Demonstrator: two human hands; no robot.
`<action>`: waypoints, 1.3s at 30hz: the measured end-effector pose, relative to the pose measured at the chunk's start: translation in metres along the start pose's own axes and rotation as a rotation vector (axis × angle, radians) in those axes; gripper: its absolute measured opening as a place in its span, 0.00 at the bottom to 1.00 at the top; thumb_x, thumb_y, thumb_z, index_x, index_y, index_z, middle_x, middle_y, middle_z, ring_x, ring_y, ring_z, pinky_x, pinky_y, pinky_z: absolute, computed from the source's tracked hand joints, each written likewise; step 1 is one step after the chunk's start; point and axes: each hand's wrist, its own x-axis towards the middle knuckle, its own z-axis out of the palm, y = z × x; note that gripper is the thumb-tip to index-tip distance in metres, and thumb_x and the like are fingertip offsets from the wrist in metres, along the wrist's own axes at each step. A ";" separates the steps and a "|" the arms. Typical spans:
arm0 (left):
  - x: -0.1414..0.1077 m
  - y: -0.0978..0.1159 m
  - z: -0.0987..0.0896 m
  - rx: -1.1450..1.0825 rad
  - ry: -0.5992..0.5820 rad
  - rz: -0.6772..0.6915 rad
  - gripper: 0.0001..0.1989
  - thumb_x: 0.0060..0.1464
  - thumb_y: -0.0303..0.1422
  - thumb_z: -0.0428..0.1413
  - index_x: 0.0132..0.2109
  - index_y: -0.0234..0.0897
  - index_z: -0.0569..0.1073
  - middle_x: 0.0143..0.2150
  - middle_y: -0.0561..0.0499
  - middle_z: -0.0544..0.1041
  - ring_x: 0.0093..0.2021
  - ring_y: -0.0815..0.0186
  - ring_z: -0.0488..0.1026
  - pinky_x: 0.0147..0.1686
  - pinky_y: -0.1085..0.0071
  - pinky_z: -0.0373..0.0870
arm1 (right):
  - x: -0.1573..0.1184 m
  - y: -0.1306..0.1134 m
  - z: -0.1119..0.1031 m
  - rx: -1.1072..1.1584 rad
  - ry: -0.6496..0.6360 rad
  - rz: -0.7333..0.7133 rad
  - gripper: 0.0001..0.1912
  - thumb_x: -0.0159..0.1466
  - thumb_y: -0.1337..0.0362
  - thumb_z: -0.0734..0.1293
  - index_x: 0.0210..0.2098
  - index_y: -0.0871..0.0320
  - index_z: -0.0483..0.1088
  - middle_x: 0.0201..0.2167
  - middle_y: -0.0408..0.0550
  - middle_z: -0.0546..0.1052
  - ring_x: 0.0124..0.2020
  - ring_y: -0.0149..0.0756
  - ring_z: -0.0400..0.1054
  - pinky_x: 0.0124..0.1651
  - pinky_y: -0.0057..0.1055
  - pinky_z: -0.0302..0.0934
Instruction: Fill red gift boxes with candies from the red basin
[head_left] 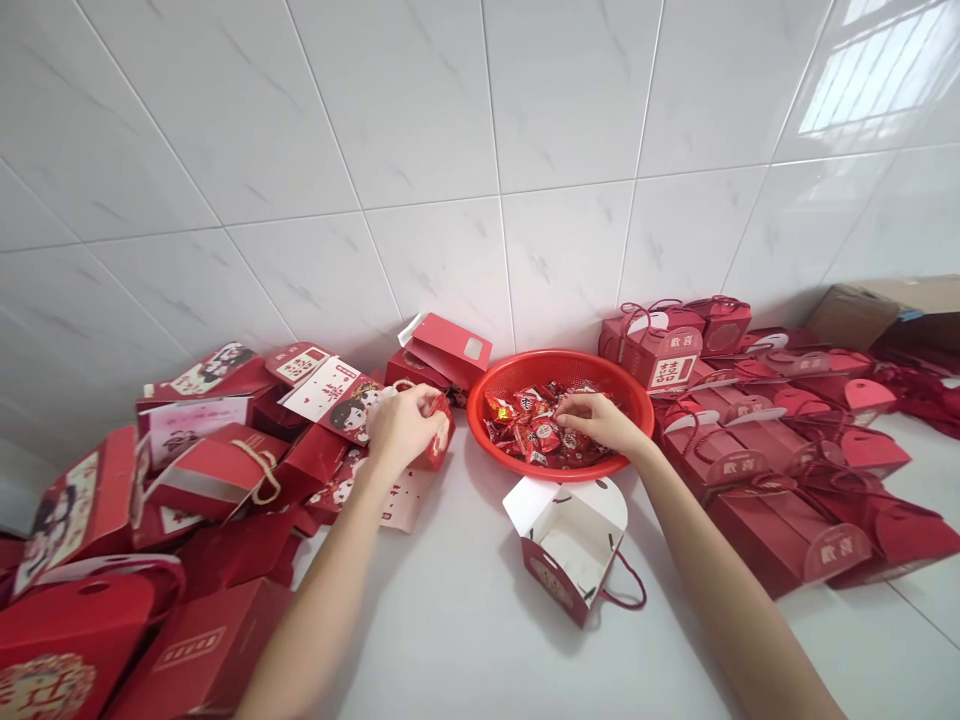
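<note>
My left hand [405,425] is closed on a small red box [441,436] at the right edge of the left pile, its fingers bent over the top. My right hand [600,420] reaches over the right side of a red plastic basket [640,392], fingertips pinched at the wrapped candies [536,435]; whether a candy is between them is too small to tell. In front of the basket stands an open red box [555,580] with a white inside, its flaps spread and a red cord handle lying to its right. No candy shows in it.
Many red boxes and cards [225,470] are heaped on the left. Rows of closed red boxes [787,530] with cord handles stand on the right. A brown cardboard box [862,310] is at the far right. Behind everything rises a tiled wall [435,120].
</note>
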 end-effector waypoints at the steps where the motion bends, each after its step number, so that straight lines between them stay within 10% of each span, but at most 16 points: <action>1: 0.003 0.003 0.007 0.042 0.025 0.012 0.13 0.45 0.31 0.57 0.40 0.41 0.81 0.30 0.52 0.81 0.37 0.57 0.76 0.41 0.66 0.69 | 0.000 0.000 0.000 0.002 0.000 -0.001 0.11 0.56 0.55 0.71 0.30 0.57 0.76 0.30 0.47 0.79 0.33 0.39 0.73 0.39 0.34 0.66; 7: 0.021 0.004 0.054 -0.130 0.070 -0.034 0.13 0.50 0.37 0.58 0.41 0.40 0.81 0.32 0.50 0.82 0.37 0.57 0.76 0.44 0.64 0.69 | 0.001 0.000 0.001 0.025 0.087 -0.008 0.10 0.55 0.56 0.71 0.30 0.56 0.76 0.29 0.47 0.80 0.32 0.40 0.74 0.37 0.35 0.67; 11: 0.035 -0.005 0.069 -0.445 0.129 -0.147 0.12 0.47 0.40 0.59 0.36 0.37 0.80 0.31 0.49 0.81 0.36 0.58 0.77 0.43 0.64 0.70 | 0.003 0.000 -0.001 0.096 0.379 -0.003 0.09 0.53 0.58 0.71 0.30 0.56 0.75 0.29 0.47 0.80 0.30 0.38 0.73 0.37 0.35 0.67; 16: 0.043 -0.006 0.064 -0.774 0.097 -0.266 0.21 0.41 0.43 0.61 0.41 0.33 0.78 0.28 0.51 0.77 0.30 0.63 0.73 0.28 0.70 0.70 | 0.003 0.000 -0.007 0.333 0.680 0.084 0.11 0.49 0.57 0.71 0.29 0.56 0.73 0.28 0.46 0.78 0.28 0.37 0.71 0.33 0.34 0.65; 21: 0.036 0.017 0.041 -0.585 0.105 0.014 0.17 0.45 0.39 0.59 0.41 0.36 0.79 0.29 0.51 0.78 0.31 0.62 0.75 0.35 0.68 0.72 | 0.005 0.000 -0.008 0.449 0.758 0.121 0.11 0.44 0.59 0.72 0.27 0.56 0.73 0.26 0.45 0.77 0.27 0.34 0.68 0.32 0.31 0.63; 32: 0.078 0.085 0.089 0.090 -0.747 0.592 0.20 0.54 0.24 0.51 0.50 0.40 0.80 0.52 0.52 0.81 0.51 0.65 0.77 0.51 0.77 0.69 | 0.003 -0.005 -0.007 0.463 0.725 0.130 0.11 0.43 0.59 0.72 0.25 0.57 0.74 0.27 0.46 0.77 0.27 0.33 0.67 0.30 0.30 0.61; 39: 0.102 0.103 0.148 0.281 -0.850 0.565 0.20 0.45 0.33 0.63 0.49 0.43 0.80 0.52 0.47 0.81 0.52 0.54 0.77 0.51 0.67 0.71 | 0.004 -0.005 -0.006 0.474 0.708 0.125 0.10 0.43 0.60 0.72 0.24 0.57 0.73 0.24 0.45 0.76 0.25 0.32 0.67 0.28 0.29 0.61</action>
